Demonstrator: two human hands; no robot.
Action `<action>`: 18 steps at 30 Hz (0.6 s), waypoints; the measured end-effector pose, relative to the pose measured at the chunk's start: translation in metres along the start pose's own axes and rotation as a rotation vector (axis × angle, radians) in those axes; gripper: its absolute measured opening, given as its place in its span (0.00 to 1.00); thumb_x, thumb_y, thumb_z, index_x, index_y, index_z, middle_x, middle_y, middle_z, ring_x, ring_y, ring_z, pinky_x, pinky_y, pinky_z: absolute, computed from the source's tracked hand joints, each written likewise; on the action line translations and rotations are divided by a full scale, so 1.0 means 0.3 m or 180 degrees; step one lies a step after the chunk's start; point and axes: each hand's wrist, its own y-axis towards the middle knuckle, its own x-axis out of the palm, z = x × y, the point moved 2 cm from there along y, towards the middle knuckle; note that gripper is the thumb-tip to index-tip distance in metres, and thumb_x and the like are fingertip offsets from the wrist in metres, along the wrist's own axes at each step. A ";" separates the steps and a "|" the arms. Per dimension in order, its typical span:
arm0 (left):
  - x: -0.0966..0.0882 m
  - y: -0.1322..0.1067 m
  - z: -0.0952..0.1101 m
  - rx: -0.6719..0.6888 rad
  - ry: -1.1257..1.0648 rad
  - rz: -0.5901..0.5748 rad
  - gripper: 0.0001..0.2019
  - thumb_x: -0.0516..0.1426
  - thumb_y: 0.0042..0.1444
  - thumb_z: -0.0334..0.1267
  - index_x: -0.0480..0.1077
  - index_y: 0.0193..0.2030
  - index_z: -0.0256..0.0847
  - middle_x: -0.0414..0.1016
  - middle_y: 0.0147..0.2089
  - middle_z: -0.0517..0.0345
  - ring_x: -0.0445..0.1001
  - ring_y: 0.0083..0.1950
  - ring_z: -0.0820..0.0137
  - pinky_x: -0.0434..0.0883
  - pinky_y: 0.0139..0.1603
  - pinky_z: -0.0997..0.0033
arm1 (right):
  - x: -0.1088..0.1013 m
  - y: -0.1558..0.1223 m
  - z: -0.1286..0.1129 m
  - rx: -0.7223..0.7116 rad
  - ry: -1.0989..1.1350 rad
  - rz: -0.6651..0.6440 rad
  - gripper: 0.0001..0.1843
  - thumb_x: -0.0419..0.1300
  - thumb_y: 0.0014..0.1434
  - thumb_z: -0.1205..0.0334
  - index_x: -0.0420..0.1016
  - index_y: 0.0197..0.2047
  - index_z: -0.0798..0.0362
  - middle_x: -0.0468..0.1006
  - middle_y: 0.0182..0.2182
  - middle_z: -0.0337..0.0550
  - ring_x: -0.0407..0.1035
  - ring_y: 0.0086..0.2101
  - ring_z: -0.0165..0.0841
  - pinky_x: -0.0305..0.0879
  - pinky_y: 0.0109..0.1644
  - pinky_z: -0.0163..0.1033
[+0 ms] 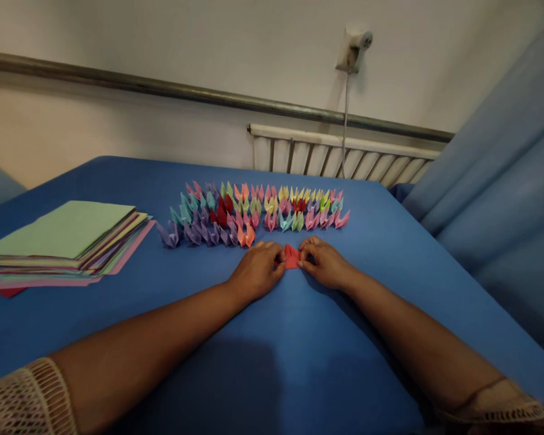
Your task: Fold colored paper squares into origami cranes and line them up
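Note:
A small red piece of folded paper (292, 257) lies on the blue tabletop between my hands, its upper part rising to a point. My left hand (259, 266) pinches its left side between thumb and fingers. On the opposite side, my right hand (323, 262) grips the right edge with thumb and forefinger. Parts of the paper are covered by my fingertips. Just beyond my hands stand rows of folded paper cranes (272, 206) in purple, teal, red, pink, yellow and green. An orange crane (246, 235) is nearest my left hand.
To the left sits a stack of coloured paper sheets (68, 232), pale green on top. The blue table (199, 380) reaches back toward a wall with a metal rail (176, 90), a radiator (340, 154) and a plugged-in socket (351, 53). A blue curtain (498, 157) hangs at the right.

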 end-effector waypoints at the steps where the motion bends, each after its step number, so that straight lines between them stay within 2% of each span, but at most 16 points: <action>1: -0.001 -0.002 0.001 0.0087 -0.0016 0.0014 0.05 0.53 0.55 0.29 0.70 0.36 0.39 0.74 0.36 0.56 0.68 0.39 0.66 0.65 0.42 0.65 | 0.000 0.000 -0.001 0.0049 -0.0005 -0.0014 0.06 0.60 0.56 0.70 0.68 0.29 0.52 0.70 0.36 0.41 0.65 0.39 0.33 0.61 0.47 0.41; 4: -0.006 -0.018 0.008 0.0583 0.0025 -0.0105 0.15 0.52 0.55 0.26 0.72 0.47 0.41 0.74 0.50 0.55 0.68 0.50 0.64 0.65 0.52 0.62 | -0.002 0.001 0.000 0.0247 -0.0102 -0.0041 0.04 0.61 0.57 0.68 0.69 0.33 0.52 0.70 0.36 0.41 0.65 0.40 0.33 0.61 0.47 0.41; 6: -0.012 -0.032 0.013 0.0846 0.0128 -0.0267 0.19 0.52 0.55 0.25 0.72 0.52 0.43 0.72 0.57 0.56 0.66 0.56 0.62 0.63 0.56 0.59 | -0.005 0.000 0.004 0.0391 -0.0217 -0.0013 0.07 0.63 0.56 0.64 0.70 0.38 0.52 0.70 0.37 0.42 0.65 0.40 0.33 0.61 0.47 0.41; 9: -0.029 -0.051 0.017 0.0889 0.0332 -0.0485 0.18 0.51 0.58 0.29 0.72 0.53 0.41 0.73 0.57 0.53 0.67 0.56 0.60 0.64 0.56 0.56 | -0.007 -0.004 0.012 0.0595 -0.0390 0.0066 0.16 0.64 0.55 0.58 0.69 0.45 0.53 0.70 0.41 0.45 0.66 0.39 0.34 0.62 0.46 0.41; 13: -0.055 -0.059 0.028 0.0869 0.0489 -0.0730 0.16 0.51 0.60 0.32 0.72 0.53 0.39 0.75 0.55 0.51 0.70 0.52 0.60 0.65 0.54 0.57 | 0.004 -0.009 0.014 0.0772 -0.0605 0.0192 0.17 0.63 0.56 0.54 0.69 0.46 0.53 0.71 0.42 0.47 0.67 0.41 0.36 0.63 0.47 0.43; 18: -0.060 -0.057 0.039 0.0985 0.0523 -0.0630 0.17 0.52 0.61 0.34 0.69 0.56 0.41 0.74 0.56 0.53 0.68 0.54 0.60 0.64 0.55 0.58 | 0.020 -0.007 -0.005 0.0803 -0.0725 0.0353 0.19 0.63 0.56 0.50 0.71 0.46 0.53 0.71 0.42 0.49 0.67 0.44 0.40 0.62 0.49 0.44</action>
